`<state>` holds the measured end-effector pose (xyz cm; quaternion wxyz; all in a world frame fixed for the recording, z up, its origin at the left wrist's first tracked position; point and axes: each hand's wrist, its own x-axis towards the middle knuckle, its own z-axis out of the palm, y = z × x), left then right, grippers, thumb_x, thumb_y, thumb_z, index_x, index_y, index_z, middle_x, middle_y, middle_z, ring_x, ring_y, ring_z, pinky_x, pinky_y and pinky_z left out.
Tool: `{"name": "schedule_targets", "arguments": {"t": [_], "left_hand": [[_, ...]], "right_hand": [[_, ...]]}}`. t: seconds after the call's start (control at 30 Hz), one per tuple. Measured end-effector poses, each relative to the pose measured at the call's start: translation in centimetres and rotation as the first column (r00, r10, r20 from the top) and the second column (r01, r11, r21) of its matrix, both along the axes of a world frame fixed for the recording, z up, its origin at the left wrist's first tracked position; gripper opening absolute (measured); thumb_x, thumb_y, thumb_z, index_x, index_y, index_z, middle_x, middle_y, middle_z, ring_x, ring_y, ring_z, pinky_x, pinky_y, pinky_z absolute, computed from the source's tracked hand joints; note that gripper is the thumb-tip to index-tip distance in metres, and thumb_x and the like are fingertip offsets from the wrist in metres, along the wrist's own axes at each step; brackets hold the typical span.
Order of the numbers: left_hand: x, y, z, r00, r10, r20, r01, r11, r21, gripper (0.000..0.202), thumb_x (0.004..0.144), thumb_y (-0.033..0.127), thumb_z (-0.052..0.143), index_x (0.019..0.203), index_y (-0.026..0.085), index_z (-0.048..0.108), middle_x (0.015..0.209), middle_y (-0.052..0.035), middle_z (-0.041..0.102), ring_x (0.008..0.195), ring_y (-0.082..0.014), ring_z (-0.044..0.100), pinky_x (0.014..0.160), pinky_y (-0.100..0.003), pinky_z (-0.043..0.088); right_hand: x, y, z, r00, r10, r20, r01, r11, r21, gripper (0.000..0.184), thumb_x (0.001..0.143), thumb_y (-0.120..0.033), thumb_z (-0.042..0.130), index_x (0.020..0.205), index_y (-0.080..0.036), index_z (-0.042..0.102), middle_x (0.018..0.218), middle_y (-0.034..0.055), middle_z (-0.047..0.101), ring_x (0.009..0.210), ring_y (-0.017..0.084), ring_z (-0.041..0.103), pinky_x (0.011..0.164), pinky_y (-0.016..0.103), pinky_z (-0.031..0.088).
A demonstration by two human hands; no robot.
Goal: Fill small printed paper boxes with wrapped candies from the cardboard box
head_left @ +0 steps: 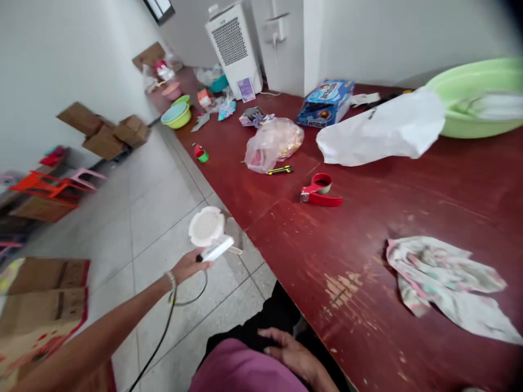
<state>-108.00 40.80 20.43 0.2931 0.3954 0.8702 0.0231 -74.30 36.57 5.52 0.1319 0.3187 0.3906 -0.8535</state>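
My left hand [190, 265] is stretched out to the left over the floor, fingers closed round a slim white box-shaped device [218, 248]. A black plug sits at its near end, and a dark cable [166, 326] hangs by my wrist; motion blur hides the device's exact kind. Just beyond it stands a white plastic stool [207, 226] with a perforated seat. My right hand [292, 353] rests near my lap beside the table edge, fingers loosely extended and holding nothing.
The red-brown table [286, 245] bears a red tape dispenser [321, 191], a yellow-black utility knife [280, 170], a crumpled cloth [445, 277], a plastic bag [272, 144], a blue box [326, 103] and a green basin [453, 81]. Cardboard boxes [104, 136] stand on the floor at left.
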Motion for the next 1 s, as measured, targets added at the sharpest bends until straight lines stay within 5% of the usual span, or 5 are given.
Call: {"name": "schedule_targets", "arguments": {"t": [0.27,0.53,0.67,0.83,1.0], "left_hand": [[-2.0,18.5,-12.5,0.950,-0.312,-0.014,0.312,0.950,0.027,0.071,0.070,0.059,0.065,0.129,0.020,0.053,0.122,-0.0087,0.060,0.111,-0.0266,0.056,0.092,-0.033,0.043],[-2.9,28.3,-17.4,0.837,-0.526,-0.150,0.529,0.848,-0.024,0.076,0.076,0.062,0.062,0.136,0.019,0.043,0.127,-0.0146,0.051,0.115,-0.0328,0.047,0.094,-0.045,0.037],[-2.3,30.8,-18.8,0.793,-0.551,-0.261,0.546,0.832,-0.098,0.075,0.072,0.058,0.069,0.129,0.016,0.047,0.123,-0.0165,0.052,0.113,-0.0359,0.045,0.094,-0.051,0.035],[-1.7,31.8,-19.4,0.837,-0.478,-0.268,0.458,0.878,-0.137,0.074,0.067,0.052,0.074,0.126,0.016,0.049,0.127,-0.0177,0.047,0.117,-0.0365,0.041,0.096,-0.051,0.037],[0.1,32.2,-18.5,0.910,-0.284,-0.301,0.222,0.949,-0.223,0.089,0.059,0.048,0.081,0.131,0.010,0.045,0.132,-0.0255,0.041,0.121,-0.0447,0.039,0.097,-0.063,0.033]], "right_hand": [[-0.8,4.5,0.3,0.970,-0.172,0.173,0.191,0.976,-0.101,0.092,0.064,-0.069,0.062,0.139,-0.021,0.041,0.132,0.0029,0.046,0.102,-0.003,0.049,0.092,0.003,0.042],[-1.3,10.4,1.5,0.892,-0.341,0.298,0.338,0.939,0.062,0.065,0.075,-0.057,0.058,0.129,-0.023,0.052,0.128,0.0007,0.050,0.104,-0.005,0.050,0.092,0.003,0.041],[2.1,15.9,5.8,0.717,-0.621,0.316,0.497,0.773,0.394,0.066,0.076,-0.058,0.057,0.131,-0.021,0.050,0.130,0.0025,0.049,0.103,-0.008,0.053,0.088,-0.001,0.045],[6.3,23.2,10.7,0.445,-0.895,-0.016,0.534,0.252,0.807,0.065,0.079,-0.049,0.058,0.134,-0.018,0.045,0.129,0.0068,0.050,0.098,-0.007,0.056,0.084,0.003,0.048],[3.5,32.1,6.3,0.589,-0.787,0.182,0.091,0.289,0.953,0.051,0.083,-0.053,0.047,0.124,-0.024,0.056,0.118,0.0026,0.056,0.083,-0.004,0.049,0.079,0.012,0.045]]}}
